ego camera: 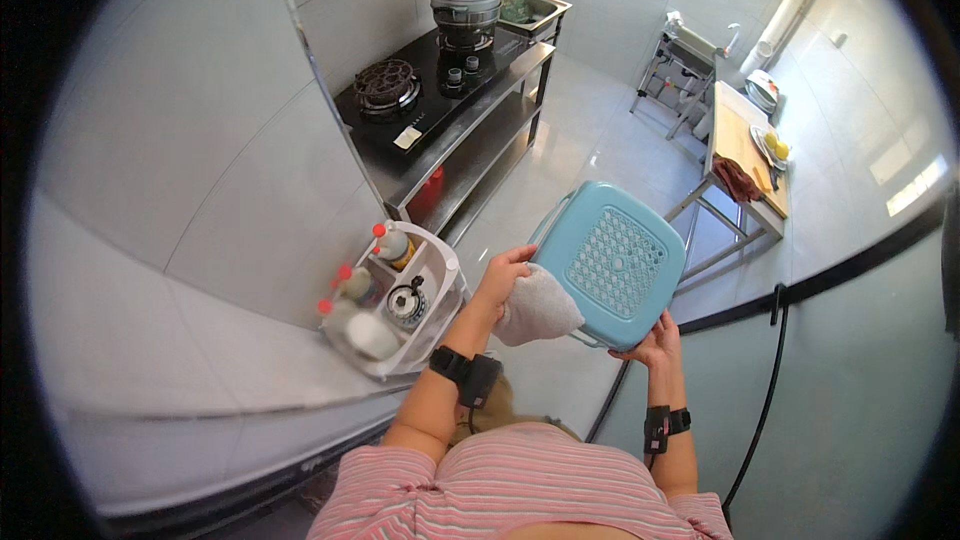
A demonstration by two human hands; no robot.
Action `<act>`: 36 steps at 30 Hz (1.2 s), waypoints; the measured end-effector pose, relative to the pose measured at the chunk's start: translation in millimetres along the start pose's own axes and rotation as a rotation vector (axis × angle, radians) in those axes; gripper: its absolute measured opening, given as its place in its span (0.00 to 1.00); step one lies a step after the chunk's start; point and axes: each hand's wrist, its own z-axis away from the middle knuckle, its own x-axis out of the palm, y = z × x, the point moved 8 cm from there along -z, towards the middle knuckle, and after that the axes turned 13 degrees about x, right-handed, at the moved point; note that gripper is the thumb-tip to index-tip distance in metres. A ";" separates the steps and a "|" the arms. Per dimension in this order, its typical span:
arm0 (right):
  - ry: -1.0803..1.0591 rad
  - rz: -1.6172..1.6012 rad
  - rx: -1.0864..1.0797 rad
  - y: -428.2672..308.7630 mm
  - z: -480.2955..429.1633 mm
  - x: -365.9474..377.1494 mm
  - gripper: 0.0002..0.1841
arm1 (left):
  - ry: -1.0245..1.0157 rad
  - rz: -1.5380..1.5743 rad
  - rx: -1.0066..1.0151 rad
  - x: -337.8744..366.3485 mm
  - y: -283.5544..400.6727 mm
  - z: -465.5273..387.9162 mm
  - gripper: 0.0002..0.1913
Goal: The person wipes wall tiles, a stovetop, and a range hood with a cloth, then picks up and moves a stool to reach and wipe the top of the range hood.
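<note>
A light-blue plastic piece point(619, 262) with a rounded-square face and a raised pattern is held up in front of me. Whether it is a stool or an upturned tub, I cannot tell. My right hand point(654, 345) grips its near right corner. A grey cloth point(536, 307) hangs from my left hand point(504, 281), whose fingers reach the left side of the blue piece. The cloth covers part of that side and its near left corner.
Left of me, a white divided rack point(442, 259) holds several red-capped bottles point(394, 246) and a glass jar point(407, 302). Beyond stands a gas hob point(427, 94) bearing a steamer pot point(466, 7). A wooden-topped table point(731, 124) and a glass door point(847, 390) are to the right.
</note>
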 end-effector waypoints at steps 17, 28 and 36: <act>0.198 0.210 0.268 -180.0 -282.2 81.4 0.27 | 0.785 0.097 0.061 -131.4 -64.9 -208.1 0.19; 0.351 0.243 0.473 -181.8 -507.6 22.0 0.30 | 1.081 -0.030 -0.097 -134.6 -131.8 -264.9 0.13; 0.417 0.221 0.525 -146.0 -611.2 -46.8 0.32 | 0.947 -0.166 -0.273 -164.2 -246.9 -325.9 0.18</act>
